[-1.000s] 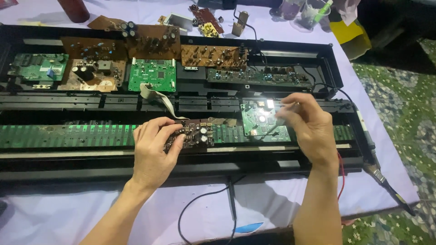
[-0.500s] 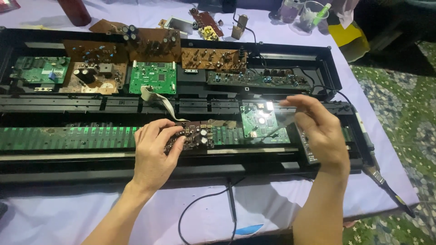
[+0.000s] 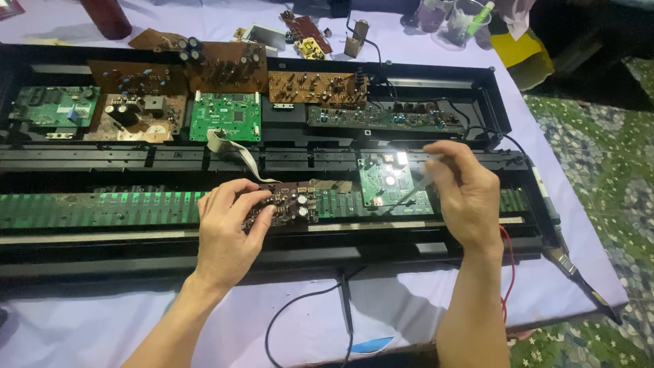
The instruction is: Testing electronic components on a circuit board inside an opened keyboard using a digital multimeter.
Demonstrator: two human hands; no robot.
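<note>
Far left, inside the long black opened keyboard chassis point(image 3: 41, 245) on the lilac tablecloth point(image 3: 102, 334): a small green circuit board point(image 3: 51, 109), then a brown corroded board w/ dark capacitors point(image 3: 133, 117), then a square green logic board point(image 3: 225, 116) w/ a grey ribbon cable point(image 3: 235, 151) trailing down from it. Below runs a long green strip of key-contact boards point(image 3: 102, 208).

Left hand point(image 3: 228, 235) lies palm-down on the chassis front; fingers curled and pinching the left end of a small dark-brown board studded w/ 2 or 3 silver-topped capacitors point(image 3: 289, 204). That board's long axis runs left-right, slightly tilted, and sticks out to the right of the fingertips, resting over the contact strip.

Next right: a small green board w/ a bright glare spot point(image 3: 385, 180), lying just beside the brown one, no clear contact between them. Right hand point(image 3: 463, 197) has thumb and forefinger pressed together on a thin dark probe-like tool point(image 3: 409, 194); its tip slants down-left onto the glaring board's lower edge. So right hand is nearer that board, left hand owns the brown one.

Far right: a black soldering-iron-like handle point(image 3: 579, 276) at the table edge, red wire point(image 3: 507, 266) by the wrist.
</note>
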